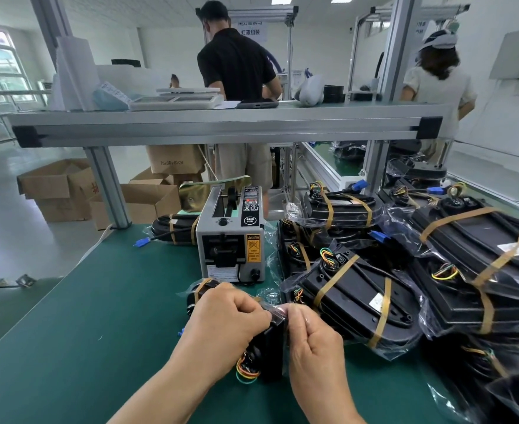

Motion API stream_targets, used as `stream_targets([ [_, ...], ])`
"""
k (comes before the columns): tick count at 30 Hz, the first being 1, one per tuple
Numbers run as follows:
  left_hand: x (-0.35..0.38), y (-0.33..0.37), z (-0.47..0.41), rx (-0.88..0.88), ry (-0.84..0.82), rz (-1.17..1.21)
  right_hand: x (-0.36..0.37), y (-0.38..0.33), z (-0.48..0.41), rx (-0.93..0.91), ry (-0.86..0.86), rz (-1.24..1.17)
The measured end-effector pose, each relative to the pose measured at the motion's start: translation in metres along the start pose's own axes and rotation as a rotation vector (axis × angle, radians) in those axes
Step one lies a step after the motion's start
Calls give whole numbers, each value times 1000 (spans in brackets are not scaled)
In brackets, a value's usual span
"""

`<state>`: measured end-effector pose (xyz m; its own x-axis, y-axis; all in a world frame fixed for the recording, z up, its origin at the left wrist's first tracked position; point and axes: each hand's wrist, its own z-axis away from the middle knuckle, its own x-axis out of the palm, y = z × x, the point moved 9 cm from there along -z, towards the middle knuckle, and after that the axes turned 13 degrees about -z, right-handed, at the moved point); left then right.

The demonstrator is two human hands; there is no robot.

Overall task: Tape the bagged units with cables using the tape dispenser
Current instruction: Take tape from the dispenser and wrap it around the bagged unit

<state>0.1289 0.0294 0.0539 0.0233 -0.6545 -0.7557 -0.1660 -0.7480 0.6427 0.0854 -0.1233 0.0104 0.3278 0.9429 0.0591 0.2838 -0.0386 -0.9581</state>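
Left hand (230, 316) is curled over the top edge of the bagged unit (271, 347) and grips it. Right hand (314, 341) is curled too, pinching the clear bag film (278, 310) at the same top edge, fingertips of the two hands almost touching.

The unit stands on edge on the green bench mat (99, 316), right in front of the person and between the hands. Its long axis runs from near to far, angled slightly left. The near end has the coloured cables (246, 371) hanging out low. The far end already carries one tape band (201, 289). The stretch under the hands shows no band, so this looks like the second wrap, judged about half done for this unit.

The tape dispenser (230, 240) sits straight beyond the unit's far end, close to it, with its outlet facing the person. The left hand is slightly nearer to it, so the reach for a strip is forward along the unit's axis. Cannot tell if a cut strip waits at the outlet.

A pile of taped units (359, 301) lies just right of the right hand, two bands each. One more taped unit (175, 229) is behind the dispenser on the left. Cardboard boxes (59, 188) are on the floor far left, and a person in a black shirt (237, 65) stands beyond the shelf.
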Motion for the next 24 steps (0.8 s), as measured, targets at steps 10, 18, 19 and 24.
stream_targets([
  [10, 1, 1, -5, 18, -38, 1, 0, 0, 0, -21, 4, 9],
  [18, 1, 2, -5, 27, -29, -11, -1, 2, 0, -12, 8, 14],
  [19, 0, 2, -5, 28, -26, -21, -1, 3, 0, -12, 8, 16],
  [24, -1, 6, -5, 41, -12, -46, 0, 2, 0, -9, -5, 8],
])
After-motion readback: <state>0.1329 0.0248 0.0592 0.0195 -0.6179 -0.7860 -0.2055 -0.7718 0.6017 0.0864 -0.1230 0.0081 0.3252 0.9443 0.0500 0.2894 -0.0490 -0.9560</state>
